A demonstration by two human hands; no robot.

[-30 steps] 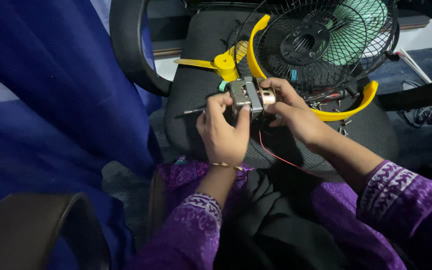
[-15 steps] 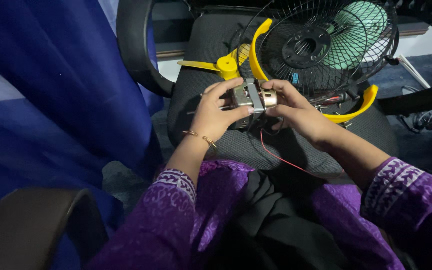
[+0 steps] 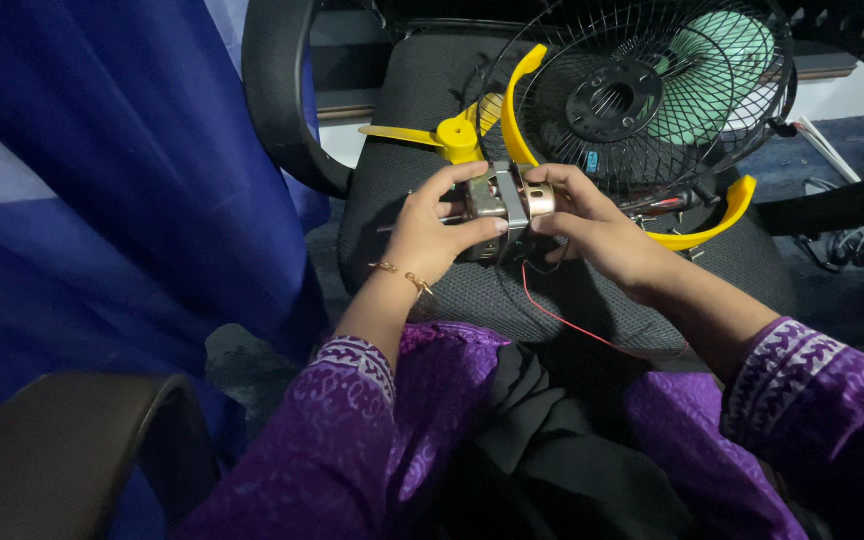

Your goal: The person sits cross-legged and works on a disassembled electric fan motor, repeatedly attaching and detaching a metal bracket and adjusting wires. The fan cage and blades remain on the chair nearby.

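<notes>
A small metal fan motor (image 3: 500, 205) with a brass-coloured end and a thin shaft is held between both hands above a black mesh chair seat (image 3: 592, 295). My left hand (image 3: 437, 228) grips its left side, thumb on top. My right hand (image 3: 592, 225) holds its right end with the fingertips. A red wire (image 3: 562, 320) trails from the motor down over the seat.
A black wire fan guard (image 3: 642, 95) with a yellow rim lies on the seat behind the motor. A yellow fan blade (image 3: 447, 135) rests left of it. Blue cloth (image 3: 102, 180) hangs at the left. A dark curved armrest (image 3: 72, 450) is at the lower left.
My left hand has turned from covering the motor from below to gripping its left side. The motor now sits level between both hands.
</notes>
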